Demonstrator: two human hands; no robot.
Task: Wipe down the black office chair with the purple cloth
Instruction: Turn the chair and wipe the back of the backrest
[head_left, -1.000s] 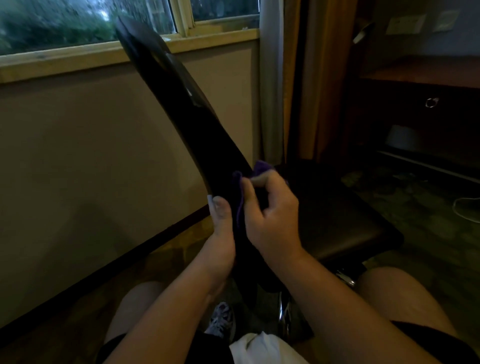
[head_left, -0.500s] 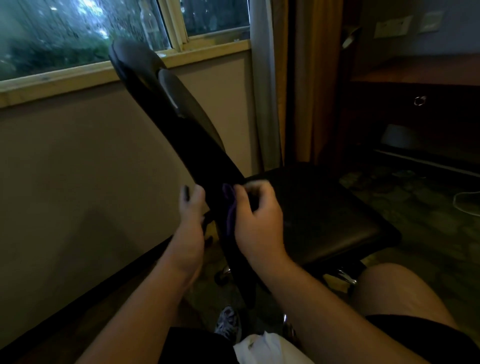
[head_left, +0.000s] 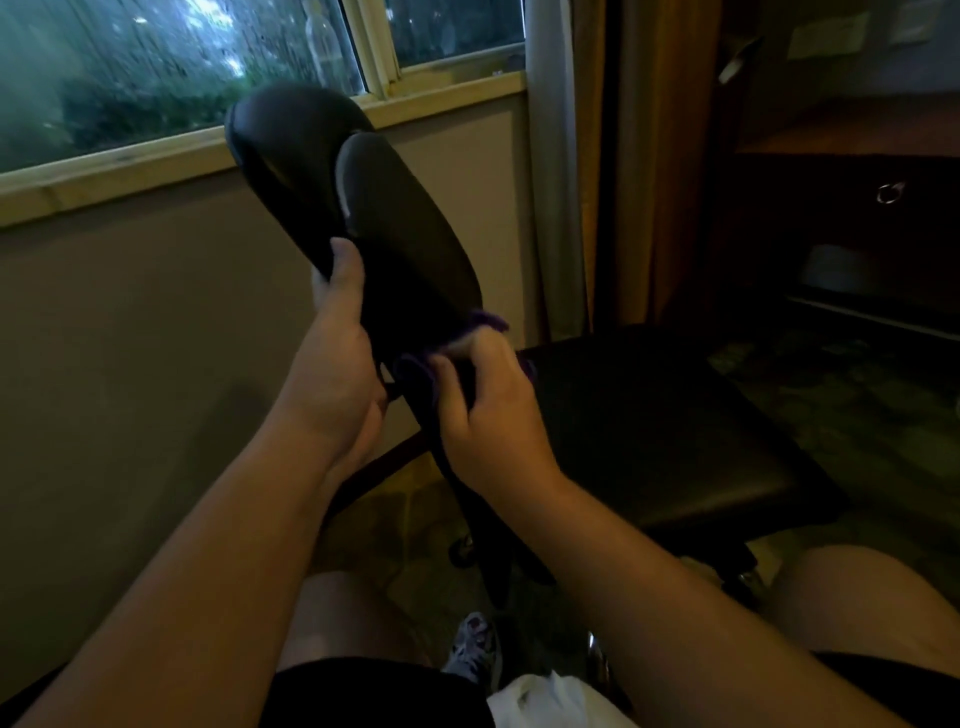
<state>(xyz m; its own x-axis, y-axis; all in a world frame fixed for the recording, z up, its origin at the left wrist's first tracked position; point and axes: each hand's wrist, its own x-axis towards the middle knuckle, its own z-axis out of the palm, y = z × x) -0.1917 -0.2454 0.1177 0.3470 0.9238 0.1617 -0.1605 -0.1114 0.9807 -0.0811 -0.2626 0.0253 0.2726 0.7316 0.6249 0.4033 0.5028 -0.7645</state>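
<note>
Pinching the purple cloth (head_left: 485, 325) between curled fingers (head_left: 457, 384) of right hand (head_left: 488, 415), bunched against lower edge of the backrest (head_left: 415, 249) where it narrows toward the seat (head_left: 654, 415); fingertips blurred, so exact pinch hard to read. Left hand (head_left: 337, 364) wrapped round the backrest's near edge, thumb up along the side, other fingers hidden behind the panel, spread or together cannot tell. Black office chair (head_left: 597, 405) turned side-on, backrest leaning toward the window (head_left: 156, 78), casters partly visible low near the knees. Risks, as judged: cloth only a small wad, mostly buried under the hand, so likely to slip out or leave skin rubbing the vinyl instead of fabric. Chair on wheels, so a firm stroke may roll or swivel it away if left-hand brace loosens. Dim light and dark upholstery, so missed patches easy to overlook. Junction below the backrest tight, so fingers could catch between panel and support.
</note>
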